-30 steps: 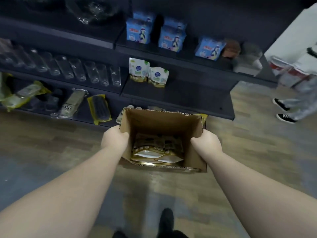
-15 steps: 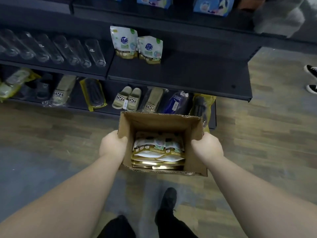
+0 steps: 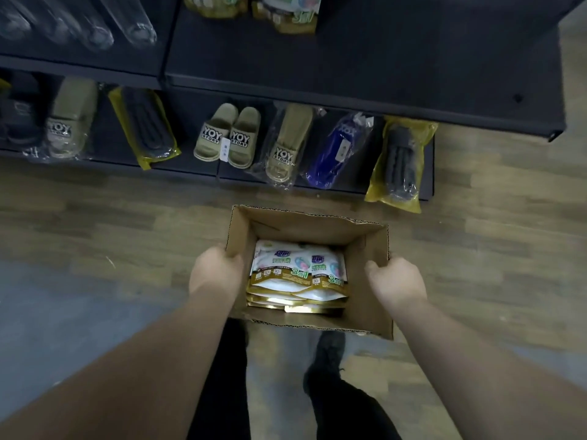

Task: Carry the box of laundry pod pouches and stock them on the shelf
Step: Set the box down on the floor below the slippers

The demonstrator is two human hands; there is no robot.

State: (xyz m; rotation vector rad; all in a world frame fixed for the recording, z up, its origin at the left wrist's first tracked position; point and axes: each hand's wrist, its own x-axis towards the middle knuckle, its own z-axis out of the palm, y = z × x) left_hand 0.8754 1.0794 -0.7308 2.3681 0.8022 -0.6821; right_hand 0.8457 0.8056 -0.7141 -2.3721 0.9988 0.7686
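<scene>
Compared with half a second ago, the shelving sits higher and closer in view: the blue cartons on the upper tier have gone out of sight, and the two pouches already stocked (image 3: pixel 282 12) are now cut off at the top edge. The slippers (image 3: pixel 227 136) on the bottom tier fill much more of the view, and the cardboard box (image 3: pixel 320 228) appears lower against the wooden floor (image 3: pixel 95 223), just short of that tier.

The left hand (image 3: pixel 216 274) grips the box's left wall, fingers curled over the rim; the right hand (image 3: pixel 395 281) grips the right wall the same way. The box is held open side up, above the person's dark shoe (image 3: pixel 328 357). Its long axis runs from the person toward the shelf (image 3: pixel 365 68), the far wall facing the slippers.

Inside lie the laundry pod pouches (image 3: pixel 297 274), stacked flat, two side by side on top. Their printed faces look upward, white tops toward the shelf and gold bottom edges toward the person.
</scene>
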